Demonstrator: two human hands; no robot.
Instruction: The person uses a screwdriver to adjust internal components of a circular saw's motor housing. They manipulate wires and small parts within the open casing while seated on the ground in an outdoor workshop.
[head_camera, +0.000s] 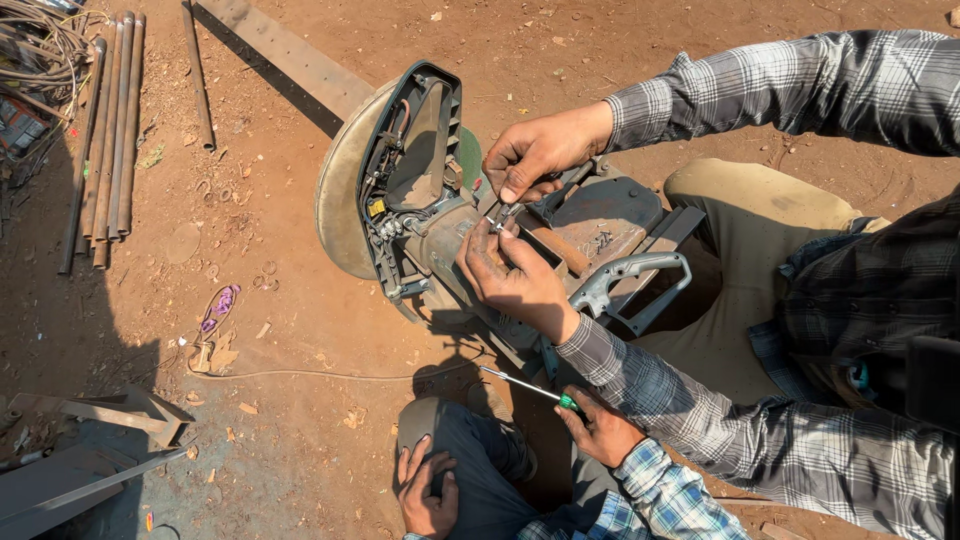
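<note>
Head view, looking straight down: my left hand (515, 282) and my right hand (540, 150) sit close together over the motor end of a chop saw (440, 215) lying on the red dirt. My right hand comes in from above, fingers curled, thumb and forefinger pinched on a small metal part (503, 213) right at the motor housing. My left hand comes up from below, fingers bent against the same spot, fingertips touching the housing just under that part; whether it truly grips anything I cannot tell. The two hands nearly meet, with only that little piece between them.

Just left of my hands the black guard (405, 170) stands open, wires and small fittings showing inside, the round disc (340, 190) behind it. Right of my left wrist lies the grey handle (635, 280) of the saw, untouched.

Below my left forearm, another person's hand (600, 430) holds a green-handled screwdriver (525, 386), its tip pointing toward the saw. That person's other hand (425, 490) rests on their knee.

Far off to the left of my hands, rusty rods (110, 130) lie side by side on the ground, and a flat steel bar (285, 55) runs away behind the saw.
</note>
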